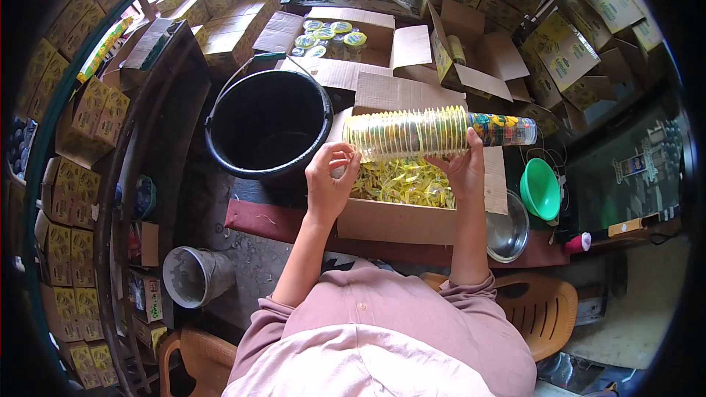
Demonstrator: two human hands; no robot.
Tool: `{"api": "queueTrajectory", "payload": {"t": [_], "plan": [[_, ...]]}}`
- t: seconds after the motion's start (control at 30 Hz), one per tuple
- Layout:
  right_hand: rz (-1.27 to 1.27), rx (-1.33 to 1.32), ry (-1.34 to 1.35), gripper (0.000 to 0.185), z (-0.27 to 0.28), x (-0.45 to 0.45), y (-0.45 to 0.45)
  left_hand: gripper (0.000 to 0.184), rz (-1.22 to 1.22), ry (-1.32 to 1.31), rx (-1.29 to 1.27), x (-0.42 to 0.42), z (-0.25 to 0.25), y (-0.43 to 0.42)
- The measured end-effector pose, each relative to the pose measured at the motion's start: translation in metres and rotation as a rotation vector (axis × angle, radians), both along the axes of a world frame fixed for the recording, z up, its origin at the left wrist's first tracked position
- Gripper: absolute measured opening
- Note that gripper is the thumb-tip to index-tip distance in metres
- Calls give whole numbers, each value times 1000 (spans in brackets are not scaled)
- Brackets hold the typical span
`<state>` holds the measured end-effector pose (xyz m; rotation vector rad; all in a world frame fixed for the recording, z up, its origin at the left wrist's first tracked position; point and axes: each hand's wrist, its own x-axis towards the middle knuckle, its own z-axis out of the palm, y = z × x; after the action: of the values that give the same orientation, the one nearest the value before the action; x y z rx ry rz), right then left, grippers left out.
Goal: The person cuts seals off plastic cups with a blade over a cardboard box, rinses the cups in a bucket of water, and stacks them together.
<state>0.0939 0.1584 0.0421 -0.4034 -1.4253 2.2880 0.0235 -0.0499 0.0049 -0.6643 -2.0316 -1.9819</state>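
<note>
A long stack of nested clear plastic cups (404, 132) with yellow rims lies level in front of me, over an open carton (401, 224) of yellow strips (404, 182). My right hand (465, 169) grips the stack from below near its right part, thumb up along the side. The stack's right end shows a colourful printed cup wall (504, 130). At the left end, my left hand (332, 176) is closed in a pinch, its fingertips against the lower edge of the rims. What is between those fingertips is too small to make out.
A black bucket (268, 121) stands left of the carton. Behind is a box of lidded cups (323, 38) beside another open box (478, 51). To the right are a green bowl (540, 189) and a metal bowl (507, 231). A grey bucket (195, 277) is on the floor.
</note>
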Motion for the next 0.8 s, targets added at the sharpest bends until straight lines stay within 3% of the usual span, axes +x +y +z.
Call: {"api": "queueTrajectory", "payload": {"t": [0.8], "plan": [[9,-29,7,47,-6,-2,-5,17,70,50,-57,-3,-6,6]]}}
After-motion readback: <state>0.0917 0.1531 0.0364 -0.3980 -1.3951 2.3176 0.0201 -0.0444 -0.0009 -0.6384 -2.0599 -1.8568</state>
